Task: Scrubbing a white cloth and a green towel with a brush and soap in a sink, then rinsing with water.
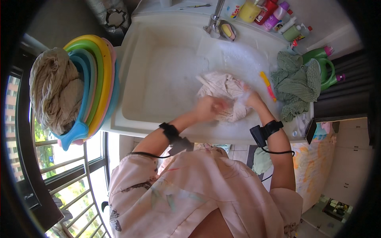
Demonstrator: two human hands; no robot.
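Note:
A wet, pale beige cloth point(221, 84) lies bunched on the soapy right-hand washing surface of a white laundry sink point(143, 126). My left hand point(212, 107), blurred by motion, has its fingers curled at the cloth's near left part. On the right side of the same cloth, my right hand point(252, 98) grips a fold, its fingers partly hidden by fabric and foam. A yellow and red-pink stick-like object point(268, 86), perhaps a brush handle, rests just beyond my right hand. White suds point(242, 56) spread behind the cloth.
A chrome faucet point(212, 28) and a soap dish point(227, 30) stand at the back. Several bottles point(269, 15) line the ledge. Green textured fabric point(293, 80) is heaped at the right. Stacked colourful basins point(104, 77) hold beige fabric point(56, 89) at the left, near a barred window point(71, 166).

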